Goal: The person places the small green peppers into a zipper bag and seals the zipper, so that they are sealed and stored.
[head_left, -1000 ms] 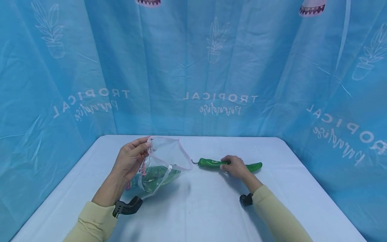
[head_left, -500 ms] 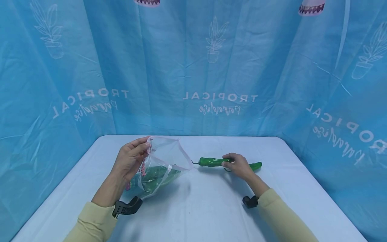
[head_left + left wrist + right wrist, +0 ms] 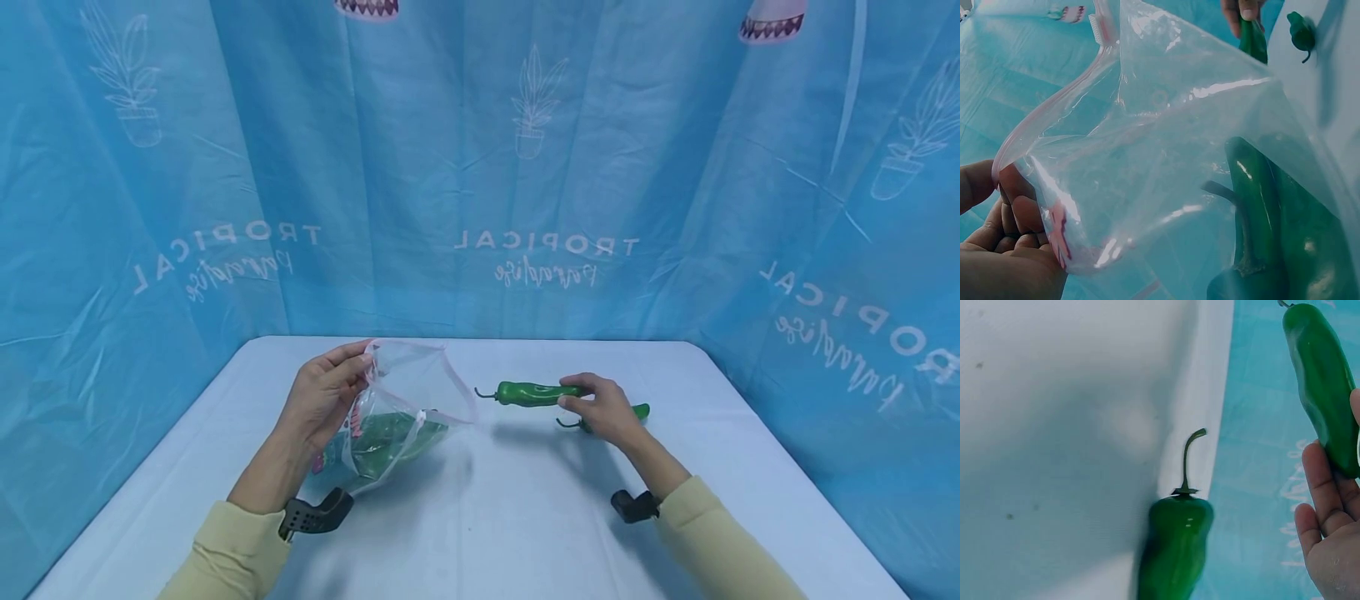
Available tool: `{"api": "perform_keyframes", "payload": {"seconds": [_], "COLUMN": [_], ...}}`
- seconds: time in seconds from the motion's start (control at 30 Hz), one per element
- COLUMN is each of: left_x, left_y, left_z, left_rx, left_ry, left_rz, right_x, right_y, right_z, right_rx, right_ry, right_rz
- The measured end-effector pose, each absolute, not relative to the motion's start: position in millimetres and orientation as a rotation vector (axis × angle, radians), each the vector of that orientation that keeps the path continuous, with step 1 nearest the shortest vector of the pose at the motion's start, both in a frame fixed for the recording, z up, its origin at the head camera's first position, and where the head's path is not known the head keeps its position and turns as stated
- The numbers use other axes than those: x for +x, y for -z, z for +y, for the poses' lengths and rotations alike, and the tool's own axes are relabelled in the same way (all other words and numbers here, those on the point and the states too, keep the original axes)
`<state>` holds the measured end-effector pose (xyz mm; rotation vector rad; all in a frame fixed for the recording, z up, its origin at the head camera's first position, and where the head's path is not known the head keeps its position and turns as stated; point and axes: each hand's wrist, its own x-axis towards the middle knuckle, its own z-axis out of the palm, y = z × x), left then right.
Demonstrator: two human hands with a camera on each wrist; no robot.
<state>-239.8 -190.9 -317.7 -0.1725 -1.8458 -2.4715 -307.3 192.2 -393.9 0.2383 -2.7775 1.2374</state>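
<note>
My left hand (image 3: pixel 326 392) pinches the pink-edged rim of a clear zip bag (image 3: pixel 420 375) and holds its mouth apart. Green peppers (image 3: pixel 1250 200) lie inside the bag, seen through the plastic in the left wrist view. My right hand (image 3: pixel 603 408) grips a long green pepper (image 3: pixel 532 394) by one end, raised off the table, with its stem toward the bag. Beneath that hand a second green pepper (image 3: pixel 1175 550) lies on the table, partly hidden by the hand in the head view.
The white table (image 3: pixel 480 533) has rounded far corners. Blue printed curtains (image 3: pixel 480 167) rise behind it and on both sides. Black wrist cameras (image 3: pixel 318 510) are strapped to both wrists.
My right hand has lifted the pepper off the table and drawn slightly back to the right. More of the pepper beneath now shows. The left hand and bag have stayed put.
</note>
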Motion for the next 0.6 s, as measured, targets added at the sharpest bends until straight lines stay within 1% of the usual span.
{"api": "perform_keyframes", "payload": {"seconds": [0.6], "left_x": [-240.1], "left_y": [318.4], "left_z": [-191.1], "left_rx": [-0.182], "left_ry": [2.466], "left_rz": [-1.842], "right_x": [-285.0], "right_y": [359.0], "right_z": [196.7], "right_rx": [0.289], "right_ry": [-1.297], "right_rz": [-2.691]}}
